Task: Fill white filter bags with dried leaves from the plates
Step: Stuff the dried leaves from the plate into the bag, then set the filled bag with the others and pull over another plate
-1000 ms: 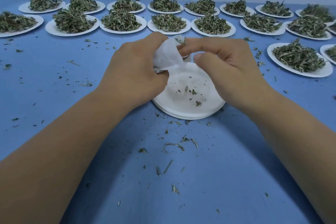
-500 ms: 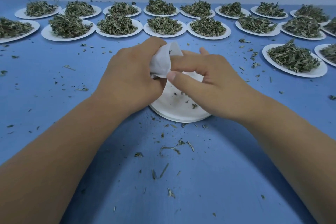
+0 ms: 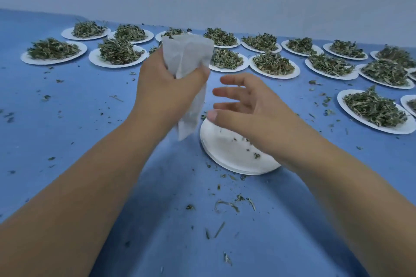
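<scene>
My left hand (image 3: 165, 94) grips a white filter bag (image 3: 188, 60) around its middle and holds it upright above the blue table; the bag's top flares open above my fingers and its lower end hangs below my palm. My right hand (image 3: 249, 108) hovers just right of the bag with its fingers spread and holds nothing. Under it lies a nearly bare white plate (image 3: 227, 153) with a few leaf crumbs. Several white plates heaped with dried green leaves stand behind, such as one (image 3: 273, 64) at centre back.
More leaf plates stand at the right (image 3: 373, 110) and at the back left (image 3: 54, 50). Leaf bits (image 3: 227, 206) are scattered over the blue table (image 3: 74, 123). A pale wall (image 3: 202, 0) rises behind the plates.
My right hand has let go of the bag and drawn away to the right with fingers spread. My left hand has lifted the bag higher. The view has tilted up.
</scene>
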